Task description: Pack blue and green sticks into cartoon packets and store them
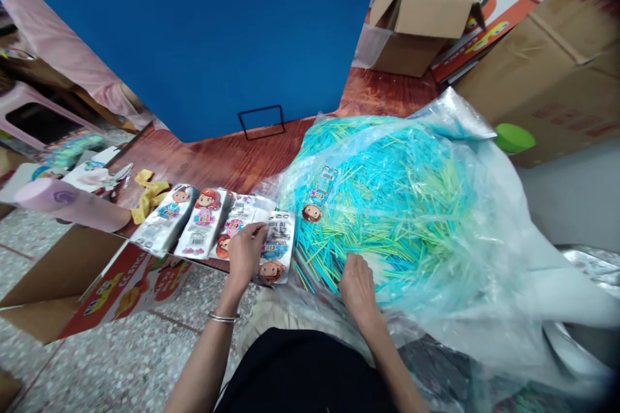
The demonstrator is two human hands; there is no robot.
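My left hand (246, 250) is closed, thumb and fingers together at the left edge of a printed packet (277, 248) with a cartoon figure. To its left lie printed packets in piles: one pile (238, 216) partly under my hand, a middle pile (203, 222) and an outer pile (167, 216). My right hand (357, 281) is curled closed at the near edge of a big heap of thin blue and green sticks (387, 181); whatever its fingers hold is hidden. A single packet (320, 193) rests on the heap, which lies in a clear plastic bag (489, 206).
A blue panel (217, 32) stands behind the wooden-patterned table (213, 158). At left are a pink cylinder (72, 203), yellow strips (149, 193) and scissors (119, 177). An open carton (106, 284) sits below. Cardboard boxes (547, 71) and a green cup (514, 138) are at right.
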